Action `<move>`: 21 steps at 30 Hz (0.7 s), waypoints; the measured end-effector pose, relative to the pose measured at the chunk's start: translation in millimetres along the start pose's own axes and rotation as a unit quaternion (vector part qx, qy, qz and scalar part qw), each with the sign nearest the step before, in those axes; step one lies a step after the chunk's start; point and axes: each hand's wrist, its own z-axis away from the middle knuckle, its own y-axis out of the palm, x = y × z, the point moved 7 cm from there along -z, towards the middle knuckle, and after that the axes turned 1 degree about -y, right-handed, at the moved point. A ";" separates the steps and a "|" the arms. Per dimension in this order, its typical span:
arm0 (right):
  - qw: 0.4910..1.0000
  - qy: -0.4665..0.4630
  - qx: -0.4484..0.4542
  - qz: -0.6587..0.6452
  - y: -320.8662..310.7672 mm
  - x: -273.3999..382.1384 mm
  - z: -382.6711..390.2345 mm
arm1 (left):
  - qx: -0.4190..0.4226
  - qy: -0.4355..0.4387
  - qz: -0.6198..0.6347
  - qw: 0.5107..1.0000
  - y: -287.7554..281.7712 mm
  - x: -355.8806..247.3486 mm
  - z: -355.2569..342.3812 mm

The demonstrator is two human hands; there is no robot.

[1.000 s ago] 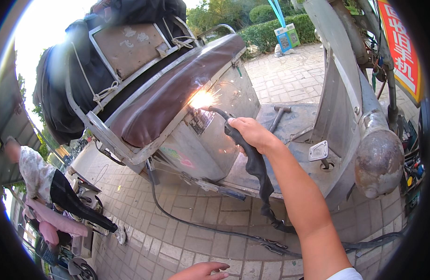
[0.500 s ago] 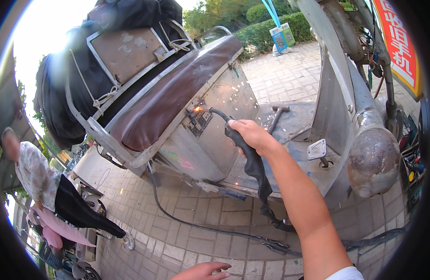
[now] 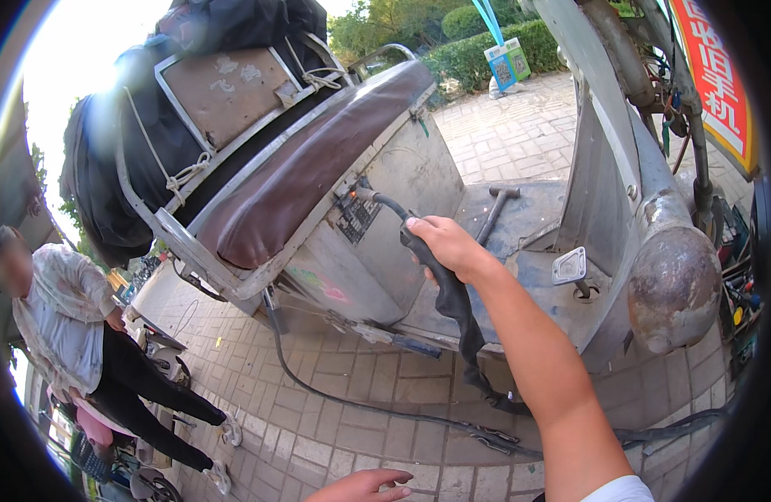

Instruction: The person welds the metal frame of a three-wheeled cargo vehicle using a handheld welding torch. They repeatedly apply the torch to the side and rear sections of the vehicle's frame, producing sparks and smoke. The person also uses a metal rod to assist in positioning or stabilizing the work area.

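Note:
My right hand (image 3: pixel 449 248) is wrapped round the black handle of a welding torch (image 3: pixel 455 303). The torch's curved neck reaches up and left, its nozzle near the upper edge of the grey metal seat box (image 3: pixel 400 247). A small orange glow (image 3: pixel 353 194) shows at the tip, on or against the panel just under the brown padded seat (image 3: pixel 318 171). From the handle, the torch's cable hangs toward the paving. My left hand (image 3: pixel 370 487) is low at the bottom edge, fingers stretched to the right and holding nothing; it is partly cut off.
The vehicle's footboard (image 3: pixel 519 219) carries a lever and a pedal (image 3: pixel 569 266). A rounded rusty metal housing (image 3: pixel 672 289) is at right. Black cables (image 3: pixel 385 412) cross the brick paving. A person (image 3: pixel 92 322) stands at left beside parked bikes. Dark bundles (image 3: pixel 109 180) sit behind the seat.
The bright spark and scattered flying sparks have shrunk to a small dim glow. My hands stay nearly in place. The person at left has turned and stepped with legs apart.

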 end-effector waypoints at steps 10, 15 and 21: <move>1.000 -0.005 0.003 -0.002 4.6 -1.6 -5.3 | 0.003 0.010 0.000 1.000 2.2 8.0 -0.3; 1.000 -0.002 -0.002 0.002 6.1 1.7 -2.6 | 0.003 0.008 -0.001 1.000 3.1 10.4 -1.0; 1.000 0.012 -0.004 -0.011 9.5 4.4 1.4 | 0.002 -0.003 -0.001 1.000 2.7 12.0 -1.4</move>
